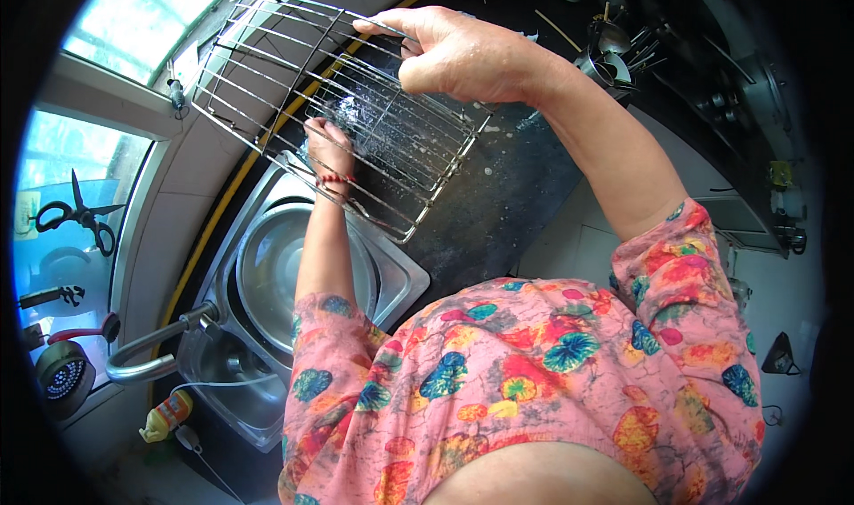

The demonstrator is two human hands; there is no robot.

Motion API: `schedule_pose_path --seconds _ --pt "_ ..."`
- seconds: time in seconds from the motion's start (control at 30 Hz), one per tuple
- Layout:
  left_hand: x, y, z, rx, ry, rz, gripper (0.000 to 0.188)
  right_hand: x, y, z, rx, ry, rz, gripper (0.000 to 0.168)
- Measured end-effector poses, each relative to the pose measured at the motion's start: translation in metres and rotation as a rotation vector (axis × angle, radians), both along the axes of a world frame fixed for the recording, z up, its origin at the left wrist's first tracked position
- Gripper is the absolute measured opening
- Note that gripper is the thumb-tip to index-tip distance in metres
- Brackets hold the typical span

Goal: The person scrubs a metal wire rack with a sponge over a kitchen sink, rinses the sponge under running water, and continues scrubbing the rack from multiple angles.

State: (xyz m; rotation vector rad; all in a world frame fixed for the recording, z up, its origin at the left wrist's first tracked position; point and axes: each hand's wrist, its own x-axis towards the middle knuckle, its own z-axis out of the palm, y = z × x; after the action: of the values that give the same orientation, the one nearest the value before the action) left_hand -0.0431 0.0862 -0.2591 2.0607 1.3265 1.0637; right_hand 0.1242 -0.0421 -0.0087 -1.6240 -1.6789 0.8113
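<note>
A wire rack [300, 85], basket-like and made of metal rods, is tilted up above the dark countertop [507, 178]. My right hand [467, 55] grips its upper edge, with the thumb and fingers around the wire. Behind the rack's wires is my left hand [328, 146], with a red bead bracelet at the wrist. Its fingers are curled near the counter, where something pale and bluish shows beside the palm; I cannot tell what it is or whether the hand holds it. White residue and wet spots lie on the counter beneath the rack.
A stainless steel sink [407, 275] with a large metal basin [283, 265] and a curved faucet [143, 369] is at the left. A yellow bottle [167, 416] stands near the faucet. Scissors [80, 215] hang at the window. Utensils in a holder [604, 68] stand at the upper right.
</note>
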Motion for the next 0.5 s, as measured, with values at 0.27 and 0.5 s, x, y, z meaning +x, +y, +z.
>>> schedule_pose_path --seconds 0.27,0.5 --pt "0.002 -0.053 0.007 0.125 0.334 -0.257 0.014 -0.003 -0.003 -0.002 0.009 0.061 -0.023 0.07" --pt "-0.036 -0.024 -0.059 -0.262 -0.609 0.145 0.013 -0.013 0.003 0.009 -0.021 0.039 0.015 0.069"
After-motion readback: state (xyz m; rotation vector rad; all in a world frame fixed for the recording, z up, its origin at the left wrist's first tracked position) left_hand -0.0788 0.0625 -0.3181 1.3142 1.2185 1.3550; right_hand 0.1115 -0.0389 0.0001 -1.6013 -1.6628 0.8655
